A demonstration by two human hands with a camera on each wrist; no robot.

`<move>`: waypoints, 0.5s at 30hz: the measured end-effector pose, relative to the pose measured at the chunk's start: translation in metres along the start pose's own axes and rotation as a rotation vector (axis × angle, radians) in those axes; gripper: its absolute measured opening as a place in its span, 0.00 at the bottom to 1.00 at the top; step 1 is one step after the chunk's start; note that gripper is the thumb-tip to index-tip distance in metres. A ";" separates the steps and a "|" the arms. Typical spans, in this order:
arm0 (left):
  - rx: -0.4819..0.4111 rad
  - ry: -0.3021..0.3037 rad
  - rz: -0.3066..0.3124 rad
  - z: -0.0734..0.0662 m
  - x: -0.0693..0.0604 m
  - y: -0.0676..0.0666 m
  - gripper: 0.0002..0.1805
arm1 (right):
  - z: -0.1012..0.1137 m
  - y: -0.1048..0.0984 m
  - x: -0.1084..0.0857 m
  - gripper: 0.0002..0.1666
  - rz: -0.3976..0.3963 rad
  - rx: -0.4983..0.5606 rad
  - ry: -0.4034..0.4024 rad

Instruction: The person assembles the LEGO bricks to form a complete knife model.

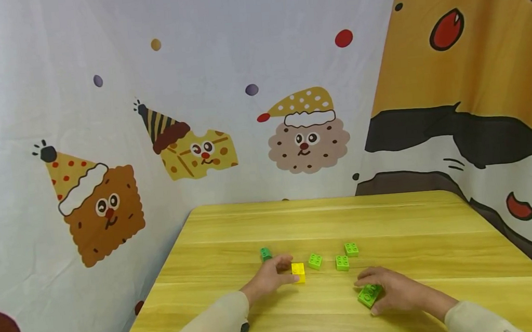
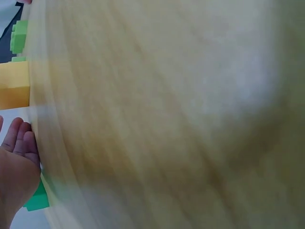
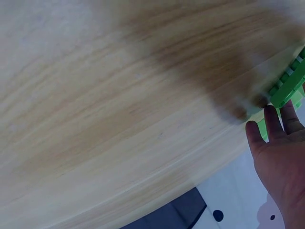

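My left hand (image 1: 271, 277) is beside a yellow toy building brick (image 1: 298, 273), its thumb at the brick's near left edge; I cannot tell whether they touch. In the left wrist view the fingers of that hand (image 2: 19, 162) are extended and a gap separates them from the yellow brick (image 2: 14, 85). A dark green brick (image 1: 265, 253) lies just behind the left hand. Between thumb and fingers, my right hand (image 1: 395, 290) holds a bright green brick (image 1: 369, 295). The right wrist view has this studded brick (image 3: 289, 86) tilted at the fingertips.
Three small lime green bricks lie on the wooden table (image 1: 439, 225): one brick (image 1: 315, 261) right of the yellow one, another brick (image 1: 342, 262) farther right, and a third brick (image 1: 351, 249) behind it. A cartoon-printed curtain (image 1: 220, 60) hangs beyond the table.
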State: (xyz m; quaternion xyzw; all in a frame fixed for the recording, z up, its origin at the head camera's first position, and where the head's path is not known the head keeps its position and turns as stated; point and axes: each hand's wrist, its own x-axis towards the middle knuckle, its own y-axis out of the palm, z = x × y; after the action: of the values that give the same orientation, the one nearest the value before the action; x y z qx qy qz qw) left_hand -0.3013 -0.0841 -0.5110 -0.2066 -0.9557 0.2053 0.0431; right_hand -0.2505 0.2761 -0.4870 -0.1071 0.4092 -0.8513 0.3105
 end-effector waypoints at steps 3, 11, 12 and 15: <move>-0.004 -0.002 0.000 0.002 0.001 0.000 0.32 | 0.000 0.000 0.001 0.39 0.001 -0.017 -0.017; -0.003 -0.014 -0.005 0.002 0.001 0.000 0.27 | -0.004 0.001 0.002 0.34 0.002 -0.061 -0.035; -0.002 -0.009 -0.006 0.002 0.001 0.000 0.26 | -0.004 0.001 0.002 0.33 0.002 -0.064 -0.038; 0.003 -0.003 -0.007 0.004 0.001 0.001 0.24 | -0.006 0.001 0.002 0.30 -0.002 -0.071 -0.048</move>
State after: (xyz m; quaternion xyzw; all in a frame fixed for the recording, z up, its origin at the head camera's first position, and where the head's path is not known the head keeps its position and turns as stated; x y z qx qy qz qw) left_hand -0.3025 -0.0845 -0.5153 -0.2030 -0.9561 0.2069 0.0428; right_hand -0.2540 0.2779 -0.4920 -0.1390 0.4315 -0.8336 0.3157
